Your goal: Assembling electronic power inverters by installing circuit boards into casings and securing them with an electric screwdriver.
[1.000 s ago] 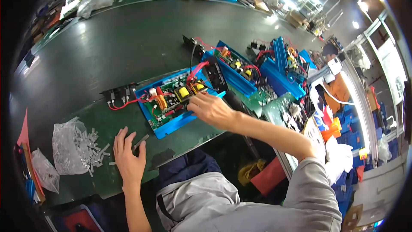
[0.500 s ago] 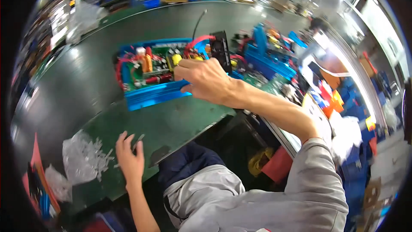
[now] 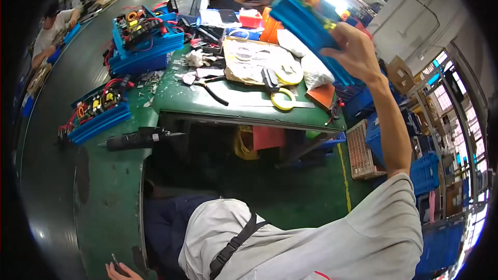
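Note:
My right hand [image 3: 355, 54] is raised at the upper right, its fingers closed on the edge of a long blue metal housing [image 3: 306, 26]. The housing is tilted, and blurred parts show along its upper side. At the lower left edge my left hand [image 3: 123, 272] is partly cut off by the picture's rim. Its fingers close around a thin dark tool [image 3: 117, 262] with a narrow tip; its kind cannot be made out. On the green bench lies an open blue housing with circuit parts [image 3: 101, 108]. Beside it rests a black electric screwdriver [image 3: 136, 140].
More blue housings with wired boards [image 3: 142, 41] are stacked farther back. The side bench holds black-handled pliers [image 3: 213, 93], a yellow tape roll [image 3: 283, 99] and a cardboard tray [image 3: 249, 62]. A pale crate [image 3: 360, 148] stands on the floor. Another person [image 3: 54, 33] sits at far left.
The view has swung to the right. My right hand has gone from the housing on the bench to a raised position, with a blue housing in its grip. The left hand sits lower in view.

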`<state>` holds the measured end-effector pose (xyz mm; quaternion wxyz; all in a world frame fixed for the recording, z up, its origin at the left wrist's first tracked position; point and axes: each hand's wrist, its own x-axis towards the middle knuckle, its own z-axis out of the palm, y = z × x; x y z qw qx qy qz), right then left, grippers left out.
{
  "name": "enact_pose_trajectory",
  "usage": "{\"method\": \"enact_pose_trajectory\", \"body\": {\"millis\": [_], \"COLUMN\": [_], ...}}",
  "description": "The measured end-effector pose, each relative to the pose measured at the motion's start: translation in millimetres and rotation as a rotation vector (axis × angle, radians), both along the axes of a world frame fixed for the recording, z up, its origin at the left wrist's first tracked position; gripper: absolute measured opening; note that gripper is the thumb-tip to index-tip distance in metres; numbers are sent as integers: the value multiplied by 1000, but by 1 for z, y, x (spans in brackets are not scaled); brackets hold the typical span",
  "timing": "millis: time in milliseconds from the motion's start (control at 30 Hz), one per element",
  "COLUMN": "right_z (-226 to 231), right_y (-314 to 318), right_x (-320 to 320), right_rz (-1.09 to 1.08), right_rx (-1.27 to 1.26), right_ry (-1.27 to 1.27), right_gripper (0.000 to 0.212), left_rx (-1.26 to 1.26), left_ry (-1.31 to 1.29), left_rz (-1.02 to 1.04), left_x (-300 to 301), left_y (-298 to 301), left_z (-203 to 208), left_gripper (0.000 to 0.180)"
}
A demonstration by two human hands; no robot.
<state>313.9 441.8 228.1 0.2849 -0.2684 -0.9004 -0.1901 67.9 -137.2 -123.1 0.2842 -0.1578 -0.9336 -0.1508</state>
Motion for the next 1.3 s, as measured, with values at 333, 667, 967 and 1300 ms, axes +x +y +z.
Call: {"method": "enact_pose_trajectory", "body": {"millis": [333,667,967,1300], "right_z": [-69,-210,-193,-181], "right_y": [204,356,326,341], "right_x": [87,94,71,16], "right_rz": [-571,-456,-305,-328], "right_rx": [-265,-192,-345,54], "right_ry": [74,61,175,-209], "right_gripper": [45,63,49,41], "left_rx": [-102,27,19,-58], "left_ry": [132,-31,-93,-101], "left_rz": [-57,0,43,107], "left_x": [-14,-7,-7,-15], "left_y": [26,52,64,60], "left_z": [-12,7,17,34], "left_gripper": [36,34,33,34]}}
